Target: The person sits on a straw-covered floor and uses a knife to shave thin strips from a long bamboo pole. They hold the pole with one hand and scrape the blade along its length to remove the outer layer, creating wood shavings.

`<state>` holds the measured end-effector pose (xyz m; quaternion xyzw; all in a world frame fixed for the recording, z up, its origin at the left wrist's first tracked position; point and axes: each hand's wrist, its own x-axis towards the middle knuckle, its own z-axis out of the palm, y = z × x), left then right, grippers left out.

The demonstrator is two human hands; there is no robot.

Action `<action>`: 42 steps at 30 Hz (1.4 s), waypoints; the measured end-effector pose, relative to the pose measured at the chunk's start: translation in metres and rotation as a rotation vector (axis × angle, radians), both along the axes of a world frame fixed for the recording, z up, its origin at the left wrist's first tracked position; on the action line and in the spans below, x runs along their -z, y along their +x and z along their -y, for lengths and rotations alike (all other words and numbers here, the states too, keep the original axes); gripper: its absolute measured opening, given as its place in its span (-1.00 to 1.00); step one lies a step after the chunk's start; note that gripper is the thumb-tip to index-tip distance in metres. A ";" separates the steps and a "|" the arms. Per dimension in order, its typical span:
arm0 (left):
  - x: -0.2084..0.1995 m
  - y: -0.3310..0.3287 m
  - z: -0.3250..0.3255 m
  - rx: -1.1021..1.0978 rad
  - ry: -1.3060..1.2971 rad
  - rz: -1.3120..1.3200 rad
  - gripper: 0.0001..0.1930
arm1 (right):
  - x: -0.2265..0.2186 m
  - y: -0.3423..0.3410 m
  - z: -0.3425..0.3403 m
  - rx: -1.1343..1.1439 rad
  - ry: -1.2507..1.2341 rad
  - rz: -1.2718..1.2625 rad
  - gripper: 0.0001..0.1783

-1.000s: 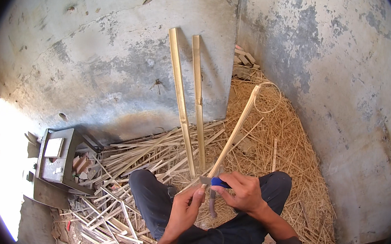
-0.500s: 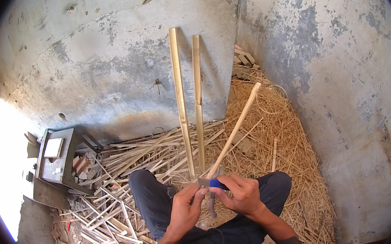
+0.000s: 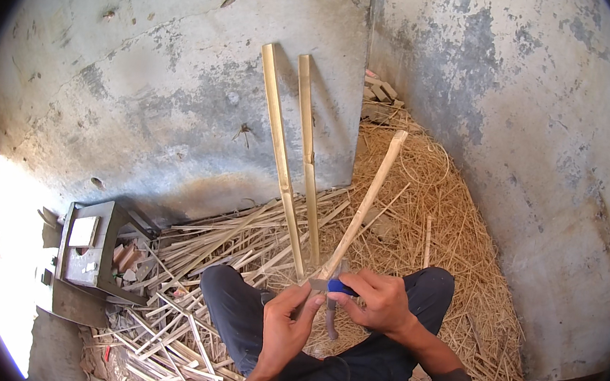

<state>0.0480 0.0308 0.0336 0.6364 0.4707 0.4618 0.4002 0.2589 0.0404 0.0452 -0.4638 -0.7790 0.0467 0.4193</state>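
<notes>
In my right hand (image 3: 381,301) is a knife with a blue handle (image 3: 342,288); the fingers are closed round it. Its flat grey blade (image 3: 318,285) points left and lies against the near end of a pale bamboo strip (image 3: 369,200). My left hand (image 3: 287,327) is closed at that near end, thumb and fingers beside the blade tip. From there the strip slants away, up and to the right. Below the knife, between my legs, a tool with a brown handle (image 3: 333,322) is partly hidden.
Two longer bamboo strips (image 3: 278,129) (image 3: 308,147) lean on the grey wall (image 3: 182,90). Split strips (image 3: 188,333) lie at the left, and a heap of shavings (image 3: 454,242) fills the right. A metal box (image 3: 89,258) with rubble stands at the far left, near a bright opening.
The bamboo strip has turned, showing a broader face, and its far end has shifted slightly left and nearer. Both hands and the knife have hardly moved.
</notes>
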 end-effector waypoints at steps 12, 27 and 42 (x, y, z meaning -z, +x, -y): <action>-0.002 0.002 -0.004 -0.036 0.047 -0.020 -0.69 | 0.002 -0.004 -0.002 0.059 0.032 0.024 -0.65; 0.002 -0.009 0.015 -0.013 -0.038 -0.100 -0.68 | 0.013 0.064 -0.052 0.620 0.104 -0.244 -0.72; -0.012 -0.005 0.001 -0.002 -0.138 0.038 -0.59 | 0.027 0.021 -0.005 0.002 0.044 -0.185 -0.64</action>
